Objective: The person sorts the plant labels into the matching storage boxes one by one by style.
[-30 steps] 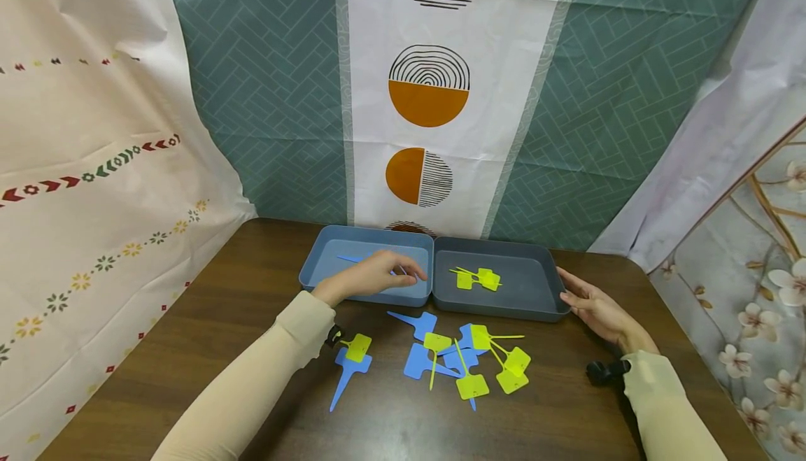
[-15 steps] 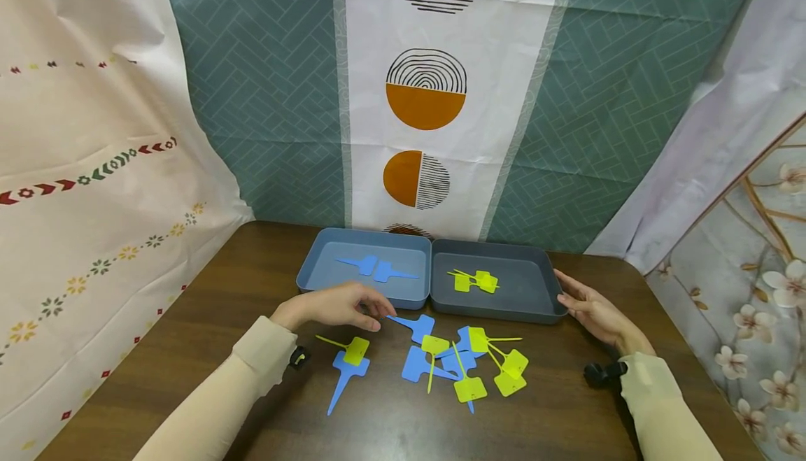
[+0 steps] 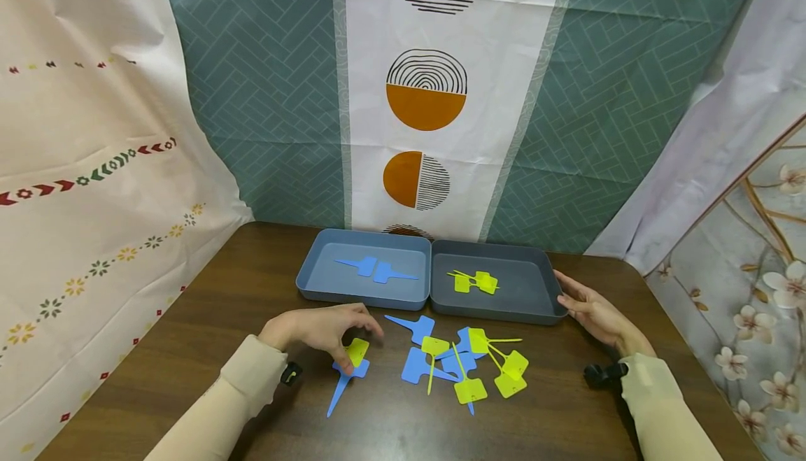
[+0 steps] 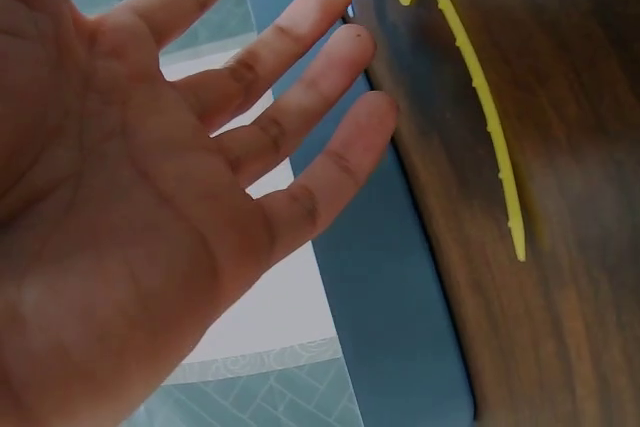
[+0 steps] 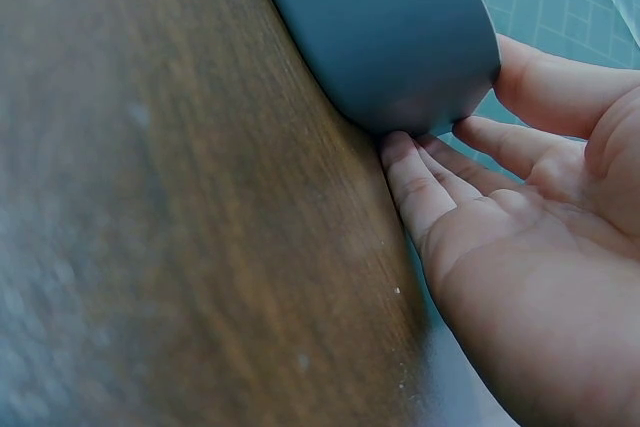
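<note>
My left hand (image 3: 315, 327) hovers over a yellow plant label (image 3: 359, 350), fingers spread and thumb overlapping it in the head view. That label lies across a blue plant label (image 3: 340, 394). In the left wrist view the yellow label's thin stem (image 4: 482, 87) shows beyond my fingertips, and the palm holds nothing. At the right, my right hand (image 3: 595, 313) touches the end of the dark grey tray (image 3: 497, 313). The right wrist view has its fairly straight fingers (image 5: 425, 192) against the tray's lower corner, thumb higher on the wall.
A blue-grey tray (image 3: 362, 298) with two blue labels stands left of the dark tray, which holds several yellow ones. Several overlapping blue and yellow labels, among them a yellow label (image 3: 471, 389), lie on the wooden table (image 3: 535, 433). Curtains rise behind.
My left hand has moved from above the blue-grey tray, down and left, to the yellow label on the blue one. Two blue labels in that tray are uncovered. The right hand stays put.
</note>
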Demonstrator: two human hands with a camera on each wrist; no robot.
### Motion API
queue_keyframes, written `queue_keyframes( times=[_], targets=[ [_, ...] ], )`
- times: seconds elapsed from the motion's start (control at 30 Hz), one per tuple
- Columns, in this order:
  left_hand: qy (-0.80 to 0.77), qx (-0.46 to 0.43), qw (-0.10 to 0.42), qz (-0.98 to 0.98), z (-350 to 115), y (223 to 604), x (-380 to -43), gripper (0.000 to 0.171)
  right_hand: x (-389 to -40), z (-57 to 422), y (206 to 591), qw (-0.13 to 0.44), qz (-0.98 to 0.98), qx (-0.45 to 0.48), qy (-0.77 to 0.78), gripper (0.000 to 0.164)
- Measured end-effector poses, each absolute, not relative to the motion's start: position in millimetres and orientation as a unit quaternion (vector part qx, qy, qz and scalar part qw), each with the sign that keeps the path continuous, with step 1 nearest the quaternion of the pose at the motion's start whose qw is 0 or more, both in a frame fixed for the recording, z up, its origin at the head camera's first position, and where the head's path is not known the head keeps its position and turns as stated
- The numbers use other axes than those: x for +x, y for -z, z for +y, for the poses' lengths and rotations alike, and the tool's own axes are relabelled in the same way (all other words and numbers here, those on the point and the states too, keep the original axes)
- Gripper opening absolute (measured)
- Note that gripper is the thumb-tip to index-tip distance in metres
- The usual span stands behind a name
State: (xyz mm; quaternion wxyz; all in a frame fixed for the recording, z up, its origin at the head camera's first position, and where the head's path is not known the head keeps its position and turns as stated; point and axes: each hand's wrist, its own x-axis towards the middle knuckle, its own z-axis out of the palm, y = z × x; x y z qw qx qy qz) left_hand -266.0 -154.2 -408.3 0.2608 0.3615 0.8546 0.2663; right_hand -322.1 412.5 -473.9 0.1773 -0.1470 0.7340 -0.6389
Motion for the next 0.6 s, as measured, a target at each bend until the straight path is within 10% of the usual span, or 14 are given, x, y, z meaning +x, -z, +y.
queue_keyframes(
  times=[0.6],
  targets=[
    [-0.231,0.378,0.219,0.869,-155,424,-268,0.052,-320,412,473,0.176,0.732,-0.144,0.642,0.072]
  ],
)
